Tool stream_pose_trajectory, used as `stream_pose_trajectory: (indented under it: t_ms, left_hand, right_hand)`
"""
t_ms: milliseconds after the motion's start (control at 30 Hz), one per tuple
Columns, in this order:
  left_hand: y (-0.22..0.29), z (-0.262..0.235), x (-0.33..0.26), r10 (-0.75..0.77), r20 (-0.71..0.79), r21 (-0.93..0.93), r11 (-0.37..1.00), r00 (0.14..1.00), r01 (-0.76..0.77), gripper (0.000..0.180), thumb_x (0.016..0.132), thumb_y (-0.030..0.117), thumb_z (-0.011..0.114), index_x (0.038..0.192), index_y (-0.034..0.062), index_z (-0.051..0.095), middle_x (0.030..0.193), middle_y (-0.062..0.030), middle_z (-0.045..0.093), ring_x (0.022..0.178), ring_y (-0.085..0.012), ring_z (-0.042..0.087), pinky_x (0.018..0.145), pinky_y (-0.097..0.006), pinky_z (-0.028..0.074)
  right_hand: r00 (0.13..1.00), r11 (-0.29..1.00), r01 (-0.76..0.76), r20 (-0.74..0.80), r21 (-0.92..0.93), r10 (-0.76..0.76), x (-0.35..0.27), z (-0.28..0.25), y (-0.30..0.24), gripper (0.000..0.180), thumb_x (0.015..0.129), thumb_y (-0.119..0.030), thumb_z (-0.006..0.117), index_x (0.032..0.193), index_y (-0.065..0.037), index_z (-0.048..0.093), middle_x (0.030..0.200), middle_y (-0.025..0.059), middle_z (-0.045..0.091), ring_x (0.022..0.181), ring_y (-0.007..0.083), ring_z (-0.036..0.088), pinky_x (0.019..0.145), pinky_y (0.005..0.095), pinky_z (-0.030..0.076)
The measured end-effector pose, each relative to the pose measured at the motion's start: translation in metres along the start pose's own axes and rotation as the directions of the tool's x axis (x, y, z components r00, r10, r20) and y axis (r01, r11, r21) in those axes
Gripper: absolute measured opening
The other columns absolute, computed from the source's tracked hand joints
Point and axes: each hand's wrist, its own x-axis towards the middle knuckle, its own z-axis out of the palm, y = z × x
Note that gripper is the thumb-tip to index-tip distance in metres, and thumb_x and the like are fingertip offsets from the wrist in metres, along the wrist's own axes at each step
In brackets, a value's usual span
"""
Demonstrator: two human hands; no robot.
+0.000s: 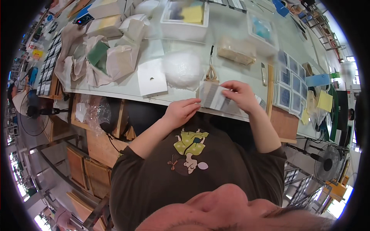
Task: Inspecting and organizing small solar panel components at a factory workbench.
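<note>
A pale, crowded worktop (127, 91); a flat striped piece (213, 96) at its near edge, between my hands.
My right hand (242, 95) pinches the grey-and-white piece by its right side, thumb against fingers; my left hand (181, 112) has its fingers together and stretched to the left edge, though I cannot tell whether they grip; just beyond the piece lies a tool with tan handles (211, 74); left of that sit a bubble-wrapped bundle (183, 69) and a white card (152, 79); to the right, a wrapped block (236, 51) and a slim cutter (264, 74); farther back stands a white foam box (184, 34) with a yellow slip (192, 14) in it.
</note>
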Motion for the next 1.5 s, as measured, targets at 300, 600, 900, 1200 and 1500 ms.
stream_pose_trajectory:
  t_ms: [300, 600, 900, 1200, 1500]
  left_hand:
    - [0.005, 0.001, -0.004, -0.008, -0.018, 0.047, 0.999, 1.000, 0.009, 0.015, 0.076, 0.006, 0.071, 0.090, 0.0067, 0.064, 0.099, -0.0065, 0.066, 0.072, -0.0229, 0.065, 0.060, -0.031, 0.053]
    - [0.004, 0.001, 0.001, 0.024, -0.030, 0.071, 0.997, 0.999, -0.022, 0.020, 0.077, 0.006, 0.070, 0.095, 0.0077, 0.064, 0.096, -0.0063, 0.065, 0.076, -0.0234, 0.065, 0.062, -0.031, 0.053]
    - [0.006, -0.001, -0.001, 0.001, 0.056, 0.083, 0.997, 0.998, -0.006, 0.027, 0.076, 0.003, 0.069, 0.102, 0.0090, 0.065, 0.098, -0.0054, 0.062, 0.070, -0.0196, 0.063, 0.059, -0.030, 0.051]
    - [0.004, 0.003, -0.001, 0.010, 0.051, 0.101, 0.995, 0.999, -0.015, 0.027, 0.076, 0.003, 0.068, 0.102, 0.0089, 0.066, 0.100, -0.0061, 0.062, 0.070, -0.0192, 0.064, 0.060, -0.029, 0.052]
    - [0.007, 0.002, -0.001, 0.039, 0.000, 0.114, 0.993, 0.999, -0.039, 0.026, 0.076, 0.004, 0.067, 0.101, 0.0086, 0.065, 0.099, -0.0050, 0.063, 0.069, -0.0200, 0.062, 0.058, -0.030, 0.051]
  right_hand:
    - [0.999, 0.968, 0.022, 0.035, -0.252, -0.013, 0.019, 0.024, 0.001, 0.025, 0.083, -0.014, 0.065, 0.105, -0.002, 0.065, 0.098, 0.0127, 0.065, 0.088, 0.0211, 0.062, 0.081, 0.0319, 0.049]
    - [1.000, 0.974, 0.017, 0.025, -0.226, -0.012, 0.026, 0.029, 0.010, 0.024, 0.084, -0.014, 0.065, 0.106, -0.003, 0.065, 0.101, 0.0147, 0.062, 0.093, 0.0234, 0.062, 0.083, 0.0330, 0.049]
    - [0.999, 0.962, 0.033, -0.005, -0.272, -0.036, 0.024, 0.032, 0.011, 0.023, 0.084, -0.013, 0.064, 0.105, -0.002, 0.065, 0.096, 0.0089, 0.066, 0.087, 0.0152, 0.061, 0.080, 0.0287, 0.049]
    - [1.000, 0.974, 0.012, -0.015, -0.228, -0.015, 0.022, 0.030, 0.007, 0.024, 0.083, -0.012, 0.065, 0.105, -0.003, 0.065, 0.095, 0.0109, 0.064, 0.090, 0.0185, 0.061, 0.082, 0.0307, 0.048]
    - [0.909, 0.855, 0.204, -0.233, -0.478, -0.347, 0.010, 0.007, 0.029, 0.015, 0.086, -0.005, 0.060, 0.101, -0.003, 0.064, 0.099, 0.0103, 0.063, 0.092, 0.0224, 0.061, 0.081, 0.0297, 0.048]
